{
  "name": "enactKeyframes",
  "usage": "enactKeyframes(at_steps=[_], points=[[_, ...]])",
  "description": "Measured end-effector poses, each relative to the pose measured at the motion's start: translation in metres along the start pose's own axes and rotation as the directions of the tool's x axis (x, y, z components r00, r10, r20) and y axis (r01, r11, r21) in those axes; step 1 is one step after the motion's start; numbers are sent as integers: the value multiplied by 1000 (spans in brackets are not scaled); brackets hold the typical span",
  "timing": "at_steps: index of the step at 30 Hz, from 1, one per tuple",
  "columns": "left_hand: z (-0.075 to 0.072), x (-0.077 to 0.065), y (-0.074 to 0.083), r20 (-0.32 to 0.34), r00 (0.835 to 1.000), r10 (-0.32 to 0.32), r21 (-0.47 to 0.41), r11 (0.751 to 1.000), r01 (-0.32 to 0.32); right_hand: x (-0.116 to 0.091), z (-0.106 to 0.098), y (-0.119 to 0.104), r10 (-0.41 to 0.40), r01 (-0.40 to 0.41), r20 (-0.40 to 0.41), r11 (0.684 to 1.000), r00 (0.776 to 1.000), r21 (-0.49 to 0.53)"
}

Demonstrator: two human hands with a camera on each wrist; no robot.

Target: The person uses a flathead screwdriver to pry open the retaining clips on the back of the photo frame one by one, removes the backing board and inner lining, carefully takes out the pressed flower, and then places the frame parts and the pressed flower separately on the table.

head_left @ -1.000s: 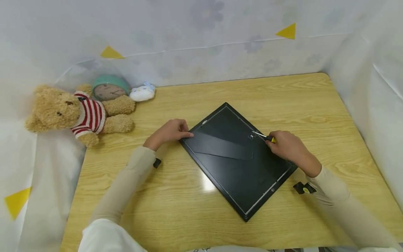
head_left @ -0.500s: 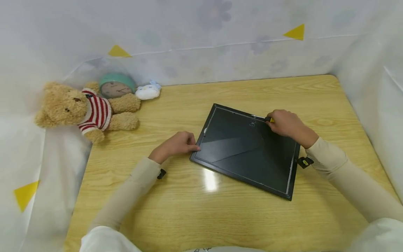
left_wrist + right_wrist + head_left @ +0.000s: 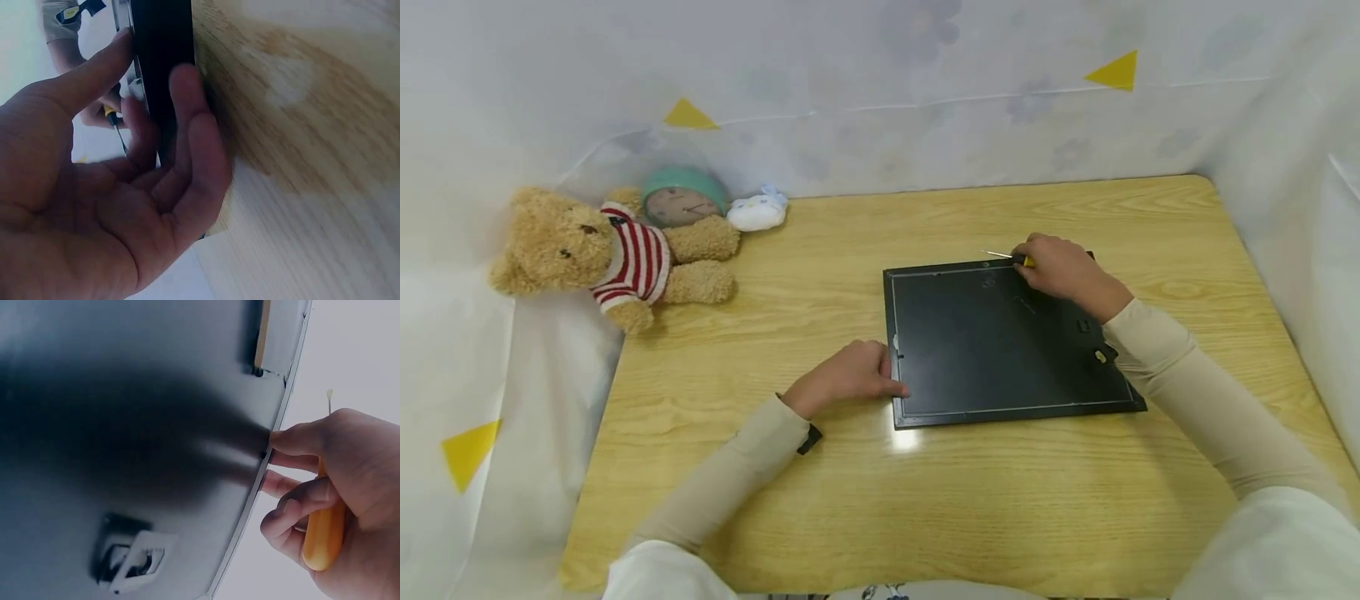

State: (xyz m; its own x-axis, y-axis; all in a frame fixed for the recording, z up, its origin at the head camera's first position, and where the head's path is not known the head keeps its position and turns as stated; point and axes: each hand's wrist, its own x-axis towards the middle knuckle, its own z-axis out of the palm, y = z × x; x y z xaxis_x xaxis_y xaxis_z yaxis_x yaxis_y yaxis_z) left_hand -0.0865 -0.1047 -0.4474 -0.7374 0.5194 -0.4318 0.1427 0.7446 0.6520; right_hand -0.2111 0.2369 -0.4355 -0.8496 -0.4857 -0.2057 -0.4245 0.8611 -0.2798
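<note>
A black picture frame (image 3: 977, 350) lies back side up on the wooden table, its long sides running left to right. My left hand (image 3: 850, 375) pinches its left edge near the front corner; the left wrist view shows the thumb on one face of the frame (image 3: 164, 44) and fingers at the other. My right hand (image 3: 1063, 267) holds a screwdriver (image 3: 1026, 261) with a yellow and black handle, its thin shaft pointing left past the far edge. In the right wrist view the yellow handle (image 3: 325, 534) sits in the palm, while thumb and fingertips touch the frame's edge.
A teddy bear (image 3: 628, 258) in a striped shirt lies at the back left. Beside it are a green clock (image 3: 681, 200) and a small white plush item (image 3: 757, 211). A metal hanger (image 3: 140, 562) is fixed to the frame's back. White sheeting (image 3: 887, 142) surrounds the table.
The picture frame has turned counterclockwise from a diamond position to nearly square with the table. My left hand has come nearer and rightward, my right hand farther back, still holding the screwdriver.
</note>
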Motion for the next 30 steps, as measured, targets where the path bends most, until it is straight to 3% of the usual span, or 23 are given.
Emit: enactKeyframes(at_steps=[4,9,15,21,30], points=[[2,0,3,-68,997,-37,-37,999,35,-8,4,-7,20,-21,-50,999,999,-34],[2,4,2,-76,997,-10,-87,996,3,-21,9,-35,11,-15,-120,999,993,-36],[2,6,-1,-62,997,34,-141,989,-42,-32,15,-85,-140,141,-13,987,990,82],[1,6,-1,-41,999,36,-144,989,-42,-34,31,-111,-322,319,43,946,946,57],[3,4,2,33,999,-22,-178,984,28,-33,39,-120,-374,371,32,925,927,80]])
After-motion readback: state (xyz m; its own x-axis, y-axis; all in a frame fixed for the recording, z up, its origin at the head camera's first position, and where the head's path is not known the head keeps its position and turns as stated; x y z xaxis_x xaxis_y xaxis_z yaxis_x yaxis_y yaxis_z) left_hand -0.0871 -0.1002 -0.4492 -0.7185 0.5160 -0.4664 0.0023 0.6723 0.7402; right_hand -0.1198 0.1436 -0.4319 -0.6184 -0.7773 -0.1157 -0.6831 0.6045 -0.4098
